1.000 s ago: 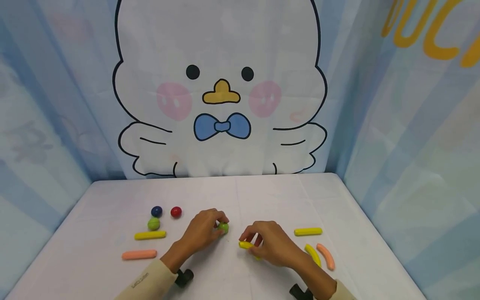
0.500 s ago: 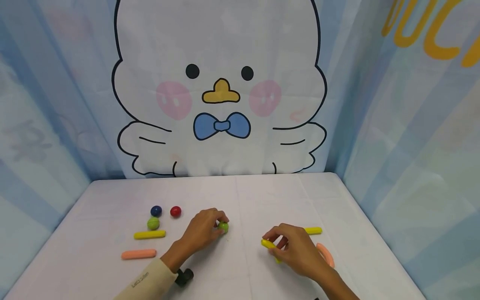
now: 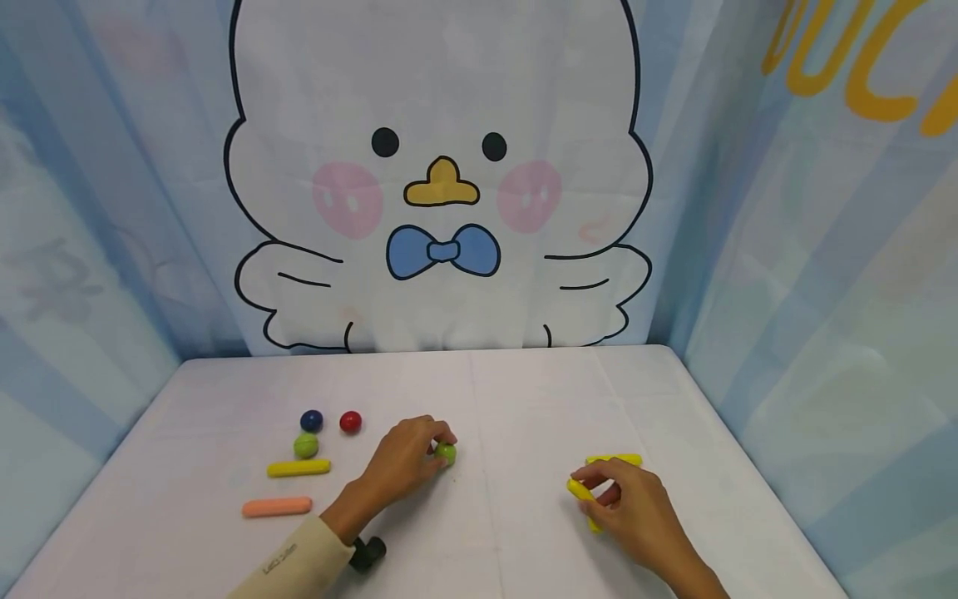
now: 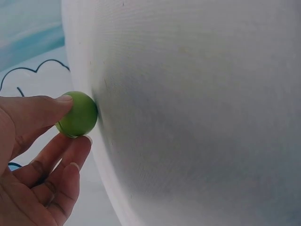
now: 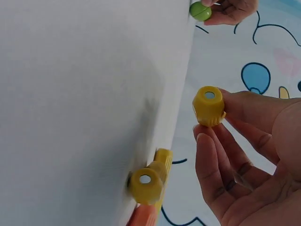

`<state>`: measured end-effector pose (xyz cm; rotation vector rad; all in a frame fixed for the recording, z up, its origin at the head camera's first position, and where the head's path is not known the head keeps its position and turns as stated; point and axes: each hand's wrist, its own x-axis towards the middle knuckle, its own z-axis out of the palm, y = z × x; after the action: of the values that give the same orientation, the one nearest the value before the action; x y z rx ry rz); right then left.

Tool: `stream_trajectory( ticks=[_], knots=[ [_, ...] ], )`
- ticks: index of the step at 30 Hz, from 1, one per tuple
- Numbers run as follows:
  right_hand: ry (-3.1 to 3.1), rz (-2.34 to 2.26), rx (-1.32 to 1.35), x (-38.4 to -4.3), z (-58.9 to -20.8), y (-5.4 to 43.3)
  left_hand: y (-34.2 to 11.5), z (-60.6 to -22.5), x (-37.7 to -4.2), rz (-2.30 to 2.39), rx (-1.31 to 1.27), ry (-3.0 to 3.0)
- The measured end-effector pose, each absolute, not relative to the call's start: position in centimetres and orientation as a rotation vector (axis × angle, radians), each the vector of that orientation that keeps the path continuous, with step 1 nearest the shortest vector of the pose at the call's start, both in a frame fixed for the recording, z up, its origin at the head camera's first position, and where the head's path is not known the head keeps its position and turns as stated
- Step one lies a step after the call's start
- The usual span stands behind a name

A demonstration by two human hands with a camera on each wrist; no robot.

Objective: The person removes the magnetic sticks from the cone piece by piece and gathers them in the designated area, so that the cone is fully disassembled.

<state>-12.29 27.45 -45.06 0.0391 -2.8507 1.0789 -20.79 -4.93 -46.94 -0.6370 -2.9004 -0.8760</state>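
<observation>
My left hand (image 3: 407,456) pinches a green ball (image 4: 79,114) between thumb and fingers, and the ball touches the white tabletop. To the right, my right hand (image 3: 636,507) holds a yellow magnetic stick (image 3: 580,489) by its middle, just above the table. A metal dot shows in the end of that yellow stick in the right wrist view. Below it lie a second yellow stick (image 5: 146,188), an orange stick (image 5: 142,215) and a straight yellow stick (image 5: 164,156). In the head view my right hand hides most of these.
On the left of the white table (image 3: 486,391) lie a blue ball (image 3: 311,421), a red ball (image 3: 350,423), another green ball (image 3: 305,445), a yellow stick (image 3: 299,468) and an orange stick (image 3: 277,507). A printed curtain (image 3: 441,308) stands behind the table's back edge.
My right hand has moved rightward with the yellow magnetic stick, coming over the sticks on the right side. My left hand stays in place with the green ball.
</observation>
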Motion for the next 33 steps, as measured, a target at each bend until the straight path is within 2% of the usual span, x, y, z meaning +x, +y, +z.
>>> stream_trajectory(
  ticks=[8, 14, 33],
  knots=[
    [-2.933, 0.847, -0.004, -12.2, -46.0, 27.7, -4.9, -47.0, -20.8, -0.854, -0.653, -2.888],
    [-2.949, 0.677, 0.073, -12.1, -46.4, 27.6, -5.0, -47.1, -20.9, -0.844, -0.662, -2.881],
    [-2.975, 0.612, 0.129, -12.5, -46.3, 27.5, -6.2, -45.7, -19.0, -0.785, -0.704, -2.935]
  ],
)
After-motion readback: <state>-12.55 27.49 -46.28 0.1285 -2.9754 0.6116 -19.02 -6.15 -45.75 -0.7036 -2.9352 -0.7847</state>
